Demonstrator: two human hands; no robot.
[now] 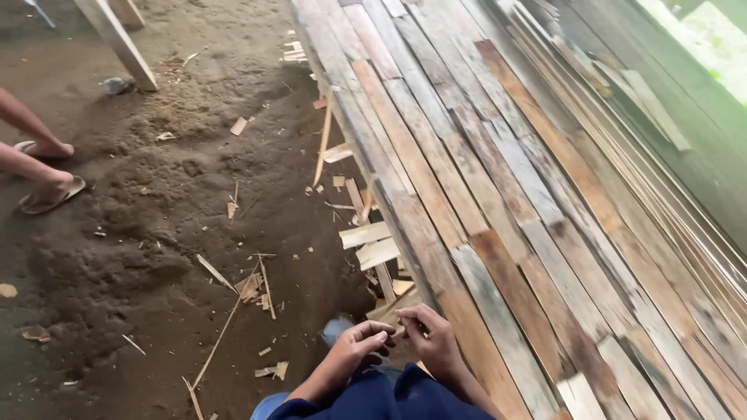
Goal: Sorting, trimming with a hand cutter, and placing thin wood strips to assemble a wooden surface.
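My left hand [354, 350] and my right hand [430, 340] meet low in the view, fingertips pinched together around something small that I cannot make out. Both come out of dark blue sleeves [389, 400]. They hover just beside the near edge of a wide stack of long weathered wooden planks [498, 194] that runs from the bottom right up toward the top middle. My right hand is closest to the plank edge, my left over the dirt floor [140, 257].
Wood offcuts [372, 245] and splinters litter the dirt by the stack. Another person's feet in sandals [47, 194] stand at the far left. A slanted wooden post [117, 39] rises at top left. More thin boards [646, 117] lie along the right.
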